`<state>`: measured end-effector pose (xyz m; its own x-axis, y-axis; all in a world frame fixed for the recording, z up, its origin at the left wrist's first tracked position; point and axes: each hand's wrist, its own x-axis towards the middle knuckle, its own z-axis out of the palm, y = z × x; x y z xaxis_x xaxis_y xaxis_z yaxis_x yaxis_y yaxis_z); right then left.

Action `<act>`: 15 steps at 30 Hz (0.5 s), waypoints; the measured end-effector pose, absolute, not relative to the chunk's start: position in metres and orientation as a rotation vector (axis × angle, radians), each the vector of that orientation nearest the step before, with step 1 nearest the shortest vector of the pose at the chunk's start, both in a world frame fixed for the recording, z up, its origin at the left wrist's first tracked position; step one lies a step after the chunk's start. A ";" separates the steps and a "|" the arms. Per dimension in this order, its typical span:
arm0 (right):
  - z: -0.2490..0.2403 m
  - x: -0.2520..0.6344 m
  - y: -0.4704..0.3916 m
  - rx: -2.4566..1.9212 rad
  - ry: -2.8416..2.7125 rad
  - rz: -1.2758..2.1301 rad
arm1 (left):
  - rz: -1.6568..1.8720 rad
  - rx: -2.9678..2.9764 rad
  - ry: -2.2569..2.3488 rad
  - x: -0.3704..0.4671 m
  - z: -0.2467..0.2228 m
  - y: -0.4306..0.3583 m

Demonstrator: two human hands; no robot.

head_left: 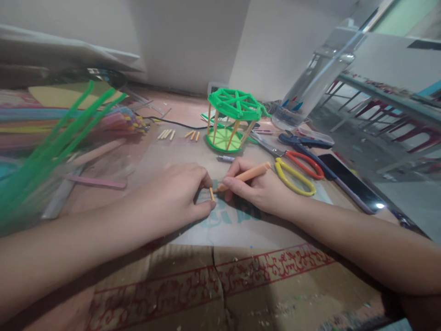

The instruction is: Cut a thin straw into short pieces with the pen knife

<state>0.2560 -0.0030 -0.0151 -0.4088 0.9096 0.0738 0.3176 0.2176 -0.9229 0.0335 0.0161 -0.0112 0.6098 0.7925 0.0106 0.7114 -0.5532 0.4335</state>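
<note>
Between the thumb and forefinger of my left hand [186, 191] a short wooden stick [212, 194] is pinched by its ends. My right hand [253, 184] grips an orange marker [253, 173] like a pen, its tip at the stick's side. Both hands are over a whitish sheet [186, 234] with faint teal lettering. Beyond them stands a small round frame [237, 105] with green fuzzy rims and wooden posts. Behind my left hand lie several pale short sticks [166, 134] and a few orange ones [192, 135].
To the right lie scissors [299, 177] with red and yellow handles, dark-handled pliers [306, 147], and a phone [347, 181]. A clear bottle [306, 87] stands behind them. Blurred green pipe cleaners [62, 138] rise at left. Patterned cardboard [165, 285] covers the near table.
</note>
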 end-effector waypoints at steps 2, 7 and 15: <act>-0.014 0.257 -0.004 -1.140 -1.872 1.203 | 0.285 2.453 1.207 0.034 -0.012 0.017; -0.015 0.256 -0.003 -1.125 -1.833 1.164 | 0.278 2.454 1.205 0.034 -0.013 0.017; -0.016 0.255 -0.003 -1.139 -1.808 1.162 | 0.276 2.458 1.196 0.035 -0.011 0.016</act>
